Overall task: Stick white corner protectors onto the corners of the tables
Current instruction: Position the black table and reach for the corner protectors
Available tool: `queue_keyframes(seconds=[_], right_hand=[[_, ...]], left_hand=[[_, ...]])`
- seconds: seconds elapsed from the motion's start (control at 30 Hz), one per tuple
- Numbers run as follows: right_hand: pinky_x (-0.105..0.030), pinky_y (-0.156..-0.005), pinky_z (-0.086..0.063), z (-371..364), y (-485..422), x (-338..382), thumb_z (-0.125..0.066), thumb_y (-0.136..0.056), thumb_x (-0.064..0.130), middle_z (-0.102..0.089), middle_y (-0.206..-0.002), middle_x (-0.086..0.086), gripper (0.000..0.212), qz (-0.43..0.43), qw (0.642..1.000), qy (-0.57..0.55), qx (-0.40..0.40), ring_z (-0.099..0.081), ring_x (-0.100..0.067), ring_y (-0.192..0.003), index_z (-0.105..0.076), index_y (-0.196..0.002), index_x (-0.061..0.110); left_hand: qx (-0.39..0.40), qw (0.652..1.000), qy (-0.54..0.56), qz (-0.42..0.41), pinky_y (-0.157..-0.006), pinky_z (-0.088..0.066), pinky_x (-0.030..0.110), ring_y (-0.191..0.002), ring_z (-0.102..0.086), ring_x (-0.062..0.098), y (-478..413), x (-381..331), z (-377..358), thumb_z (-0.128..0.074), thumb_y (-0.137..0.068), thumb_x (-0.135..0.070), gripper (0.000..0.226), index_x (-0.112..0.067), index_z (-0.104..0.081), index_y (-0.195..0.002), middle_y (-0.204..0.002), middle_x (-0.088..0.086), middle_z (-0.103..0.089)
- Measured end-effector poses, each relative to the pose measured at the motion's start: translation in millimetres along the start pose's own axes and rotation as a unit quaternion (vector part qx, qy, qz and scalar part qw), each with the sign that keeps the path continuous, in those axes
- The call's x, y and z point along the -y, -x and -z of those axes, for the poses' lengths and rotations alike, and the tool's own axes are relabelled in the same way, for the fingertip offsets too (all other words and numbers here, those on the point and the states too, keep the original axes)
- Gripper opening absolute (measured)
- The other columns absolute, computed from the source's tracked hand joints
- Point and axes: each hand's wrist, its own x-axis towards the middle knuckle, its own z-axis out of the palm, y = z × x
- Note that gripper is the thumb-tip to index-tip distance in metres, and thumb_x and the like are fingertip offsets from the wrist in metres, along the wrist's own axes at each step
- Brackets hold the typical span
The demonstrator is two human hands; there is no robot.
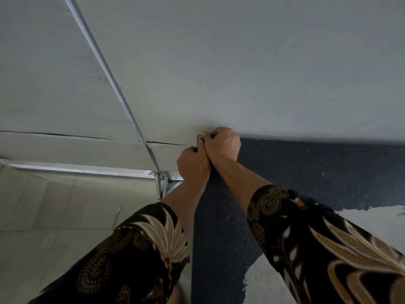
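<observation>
Table (pixel 230 62) fills most of the view: pale, matt top, faint scuffs, nothing lying on the part shown. A second top (pixel 43 80) butts against it on the left, with a metal strip (pixel 103 64) along the seam and a crack line near the front edge. Below is a dark speckled mat (pixel 317 172), beige tile floor (pixel 54 211) on the left and a pale patch lower right. A metal leg bracket (pixel 162 181) shows under the seam. Patterned sleeves (pixel 142 249) on both arms. Both hands meet at the near corner of the table. Right hand (pixel 222 145) sits on top, fingers curled and pinched onto the protector (pixel 199 138). Left hand (pixel 192 166) is fisted just below, against the edge, touching the right; fingers curled, but whether it grips anything cannot be told. Only a small squarish bit of the protector peeks out beside the right fingertips, sitting on the corner. Progress: this corner looks mid-fitting, probably being pressed on; no other corners are in view, so what is done or left elsewhere is unknown.
</observation>
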Motion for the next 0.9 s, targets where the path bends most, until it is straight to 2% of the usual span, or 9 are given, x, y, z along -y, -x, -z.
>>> queue_keyframes(seconds=[0.23,0.37,0.53,0.6,0.67,0.73,0.77,0.9], right_hand=[[-0.03,-0.071,-0.056,-1.6,-1.0,-1.1,-0.07,-0.09,0.042,-0.073,-0.078,-0.002,0.03,0.004,1.0,0.01,-0.005,-0.066,-0.017,-0.074,-0.074,-0.08,0.014],[-0.028,-0.068,-0.056,-1.7,-1.0,-0.9,-0.072,-0.088,0.042,-0.071,-0.074,0.0,0.029,0.005,1.0,0.016,-0.008,-0.064,-0.014,-0.069,-0.074,-0.079,0.014],[-0.027,-0.065,-0.051,-0.8,0.9,-0.3,-0.064,-0.093,0.044,-0.07,-0.075,-0.001,0.035,0.015,0.999,0.035,0.005,-0.063,-0.016,-0.07,-0.074,-0.081,0.012],[-0.029,-0.068,-0.053,4.8,3.3,1.5,-0.06,-0.097,0.042,-0.072,-0.081,-0.005,0.037,0.019,0.999,0.031,0.032,-0.068,-0.02,-0.078,-0.074,-0.086,0.01],[-0.031,-0.078,-0.056,14.9,10.8,1.5,-0.06,-0.097,0.038,-0.074,-0.097,-0.008,0.033,0.01,0.999,0.005,0.049,-0.069,-0.023,-0.094,-0.074,-0.104,0.009],[-0.035,-0.092,-0.055,27.4,26.0,-0.5,-0.062,-0.097,0.033,-0.072,-0.111,-0.007,0.037,0.012,0.999,-0.018,0.04,-0.066,-0.023,-0.107,-0.066,-0.126,0.01],[-0.037,-0.094,-0.054,33.4,35.7,-1.8,-0.063,-0.096,0.031,-0.072,-0.11,-0.006,0.039,0.023,0.999,-0.024,0.03,-0.065,-0.022,-0.107,-0.063,-0.13,0.011],[-0.037,-0.089,-0.054,51.3,90.7,-17.4,-0.065,-0.095,0.027,-0.066,-0.102,-0.004,0.036,0.048,0.998,-0.033,-0.001,-0.063,-0.018,-0.094,-0.062,-0.128,0.012]], left_hand=[[0.006,1.0,0.024,0.006,-0.051,-0.031,0.027,-0.048,-0.042,0.013,0.5,0.7,0.5,-0.046,-0.101,-0.052,0.061,-0.015,-0.045,-0.052,-0.051,-0.002,-0.046],[0.005,0.999,0.036,0.009,-0.053,-0.034,0.028,-0.052,-0.048,0.016,-1.2,2.5,-0.4,-0.045,-0.101,-0.051,0.06,-0.014,-0.049,-0.053,-0.054,0.0,-0.05],[0.026,0.999,0.024,0.009,-0.055,-0.035,0.029,-0.058,-0.051,0.018,0.2,-0.8,2.3,-0.041,-0.103,-0.05,0.059,-0.013,-0.05,-0.058,-0.059,0.001,-0.052],[0.05,0.999,0.004,0.004,-0.066,-0.039,0.031,-0.073,-0.058,0.023,1.8,-4.0,7.0,-0.037,-0.104,-0.05,0.057,-0.009,-0.061,-0.07,-0.074,0.006,-0.062],[0.084,0.996,-0.03,-0.007,-0.078,-0.04,0.032,-0.095,-0.061,0.027,4.8,-4.6,14.6,-0.032,-0.105,-0.05,0.058,-0.005,-0.068,-0.1,-0.102,0.012,-0.068],[0.108,0.993,-0.053,-0.013,-0.094,-0.043,0.037,-0.117,-0.057,0.031,10.6,-2.6,26.7,-0.033,-0.104,-0.05,0.058,-0.006,-0.06,-0.129,-0.129,0.015,-0.061],[0.115,0.991,-0.06,-0.02,-0.101,-0.042,0.038,-0.125,-0.054,0.031,16.2,-2.6,35.2,-0.036,-0.104,-0.05,0.057,-0.007,-0.054,-0.137,-0.137,0.015,-0.056],[0.137,0.98,-0.113,-0.089,-0.104,-0.038,0.033,-0.129,-0.051,0.027,54.1,-0.1,74.4,-0.049,-0.102,-0.043,0.051,-0.013,-0.048,-0.143,-0.145,0.012,-0.047]])
